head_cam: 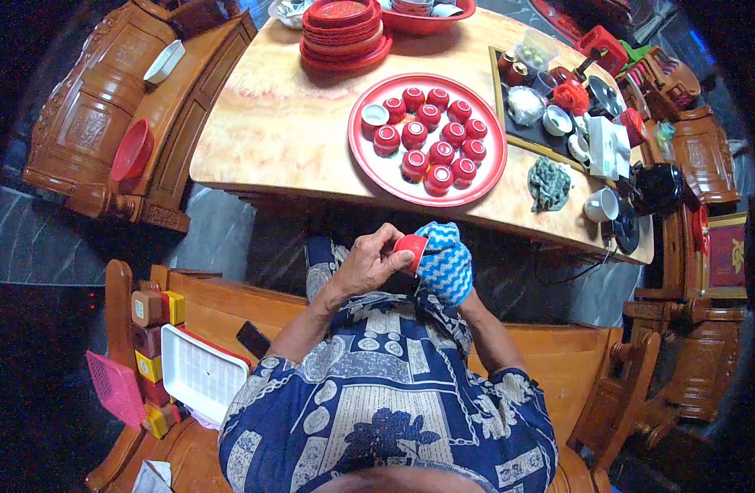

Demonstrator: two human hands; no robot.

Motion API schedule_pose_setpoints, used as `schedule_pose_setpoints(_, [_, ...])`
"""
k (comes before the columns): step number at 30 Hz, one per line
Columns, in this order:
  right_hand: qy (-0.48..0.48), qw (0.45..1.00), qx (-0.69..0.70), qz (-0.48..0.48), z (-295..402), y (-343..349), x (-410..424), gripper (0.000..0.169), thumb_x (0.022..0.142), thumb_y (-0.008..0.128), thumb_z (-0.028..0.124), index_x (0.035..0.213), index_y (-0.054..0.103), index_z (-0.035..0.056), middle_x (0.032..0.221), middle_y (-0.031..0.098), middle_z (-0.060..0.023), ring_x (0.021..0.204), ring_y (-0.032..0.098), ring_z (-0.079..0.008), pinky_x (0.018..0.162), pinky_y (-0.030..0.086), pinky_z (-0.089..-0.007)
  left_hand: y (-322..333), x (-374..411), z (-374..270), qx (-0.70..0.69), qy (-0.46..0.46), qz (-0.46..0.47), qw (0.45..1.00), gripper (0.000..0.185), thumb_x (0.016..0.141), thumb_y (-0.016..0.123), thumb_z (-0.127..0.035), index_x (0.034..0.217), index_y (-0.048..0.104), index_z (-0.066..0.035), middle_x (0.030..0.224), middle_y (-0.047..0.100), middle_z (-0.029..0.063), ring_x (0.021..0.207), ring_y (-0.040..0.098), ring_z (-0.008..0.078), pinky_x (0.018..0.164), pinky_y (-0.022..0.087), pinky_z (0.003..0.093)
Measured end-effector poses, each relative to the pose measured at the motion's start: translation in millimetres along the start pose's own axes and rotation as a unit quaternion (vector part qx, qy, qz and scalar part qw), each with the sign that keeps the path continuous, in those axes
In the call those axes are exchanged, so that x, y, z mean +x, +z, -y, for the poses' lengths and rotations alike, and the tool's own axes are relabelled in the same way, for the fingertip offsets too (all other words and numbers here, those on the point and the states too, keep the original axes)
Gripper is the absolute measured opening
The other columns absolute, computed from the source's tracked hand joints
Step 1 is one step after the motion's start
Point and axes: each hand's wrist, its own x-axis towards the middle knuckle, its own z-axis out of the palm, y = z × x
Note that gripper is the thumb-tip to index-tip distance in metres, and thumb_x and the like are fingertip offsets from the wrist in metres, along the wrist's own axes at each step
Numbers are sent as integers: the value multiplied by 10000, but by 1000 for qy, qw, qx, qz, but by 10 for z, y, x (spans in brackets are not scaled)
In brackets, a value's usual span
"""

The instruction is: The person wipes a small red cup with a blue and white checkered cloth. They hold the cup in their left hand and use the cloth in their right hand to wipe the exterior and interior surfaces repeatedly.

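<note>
Between finger and thumb, my left hand [370, 262] holds a small red cup [410, 251] tipped on its side above my lap. A blue-and-white zigzag cloth [445, 262] covers my right hand [450, 277] and meets the cup's open side; the fingers beneath it are hidden. Just beyond my hands, a round red-rimmed tray [365, 166] lies on the table, bearing several red cups [414, 135] turned upside down. One pale cup [375, 115] stands at the tray's left side.
Stacked red plates [342, 34] and a red basin [426, 23] stand at the table's far side. To the right are a black tea tray [519, 126], a crumpled grey-green cloth [548, 183] and a white mug [601, 205]. A white plastic basket [203, 373] and a phone [253, 339] lie on the bench.
</note>
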Motion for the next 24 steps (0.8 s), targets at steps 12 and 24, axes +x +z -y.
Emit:
schedule_pose_setpoints(12, [-154,987,28,-19,-3,-195,232,153,671,671,78,769,557,50,767,569,-109,681,614,-285,567,502,-355,92,18,37,-207,-124,72,968,507,904,517,-596,827,494,-96,661,499,-19,516,438,70,453,350,222])
schedule_pose_setpoints(24, [-27,989,136,43,-71,285,-75,231,743,675,190,934,621,71,908,647,-102,907,607,-330,839,463,-409,64,24,-67,106,84,-62,989,461,810,737,-325,1111,567,-20,982,629,123,874,659,254,739,527,337])
